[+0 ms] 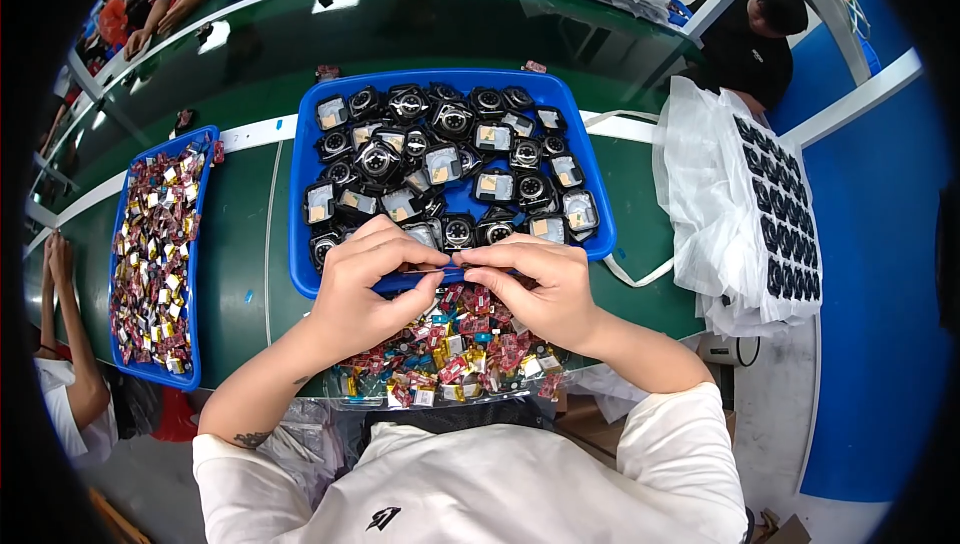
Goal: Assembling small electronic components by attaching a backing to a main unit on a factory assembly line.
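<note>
My left hand (372, 279) and my right hand (535, 282) meet at the near edge of a blue tray (297, 194). Both are closed in a pinch, fingertips almost touching. Between them is a thin reddish piece (430, 269), mostly hidden by the fingers; its kind is too small to make out. Black watch cases (452, 120) fill the tray in front of me, some showing round backs, others open with pale and tan insides. Just below my hands lies a clear bag or tray of small red circuit boards and yellow-and-white parts (450, 369), loosely heaped.
To the left, a long blue tray (207, 184) holds more small red and yellow parts. White foam sheets with rows of black pieces (735, 204) are stacked at right. The green bench (250, 274) has a white strip. Other people work at left, far left and far right.
</note>
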Action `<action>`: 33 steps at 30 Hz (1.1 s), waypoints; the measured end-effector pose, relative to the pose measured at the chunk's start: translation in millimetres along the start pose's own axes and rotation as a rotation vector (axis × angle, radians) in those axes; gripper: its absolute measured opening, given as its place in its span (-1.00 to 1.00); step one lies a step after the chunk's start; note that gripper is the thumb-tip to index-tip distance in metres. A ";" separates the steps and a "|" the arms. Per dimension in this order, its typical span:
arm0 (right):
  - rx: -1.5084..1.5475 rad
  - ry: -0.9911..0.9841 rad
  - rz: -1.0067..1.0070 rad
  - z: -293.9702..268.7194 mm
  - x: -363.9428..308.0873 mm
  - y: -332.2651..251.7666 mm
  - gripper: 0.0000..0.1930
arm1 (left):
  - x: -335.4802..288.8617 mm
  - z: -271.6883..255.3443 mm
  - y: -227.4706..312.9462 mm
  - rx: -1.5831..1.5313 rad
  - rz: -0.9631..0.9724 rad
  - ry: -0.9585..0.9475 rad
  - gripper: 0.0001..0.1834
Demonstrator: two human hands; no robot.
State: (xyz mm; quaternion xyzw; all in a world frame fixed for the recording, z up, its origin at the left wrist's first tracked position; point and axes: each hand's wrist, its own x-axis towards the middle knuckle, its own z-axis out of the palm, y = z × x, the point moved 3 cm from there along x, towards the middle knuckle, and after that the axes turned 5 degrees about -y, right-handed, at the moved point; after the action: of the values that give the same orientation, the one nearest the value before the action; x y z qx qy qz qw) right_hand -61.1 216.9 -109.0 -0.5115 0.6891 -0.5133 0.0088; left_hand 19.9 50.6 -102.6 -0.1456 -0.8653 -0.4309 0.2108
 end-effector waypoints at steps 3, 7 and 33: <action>0.046 -0.054 0.071 0.6 -1.3 -0.9 -0.87 | -1.1 -0.9 -2.0 -0.003 0.061 -0.040 -0.83; 0.183 -0.081 0.064 0.0 0.4 2.7 -0.89 | 1.0 -1.3 -3.6 -0.107 0.011 -0.028 -0.91; 0.212 -0.159 -0.023 0.9 1.4 -2.3 -0.96 | -0.2 -2.4 -4.2 -0.262 -0.118 -0.126 -0.92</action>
State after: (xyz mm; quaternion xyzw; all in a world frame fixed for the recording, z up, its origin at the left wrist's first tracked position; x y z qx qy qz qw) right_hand -59.7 215.5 -107.1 -0.5547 0.6220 -0.5413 0.1114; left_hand 18.9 46.2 -104.4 -0.1475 -0.8202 -0.5417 0.1098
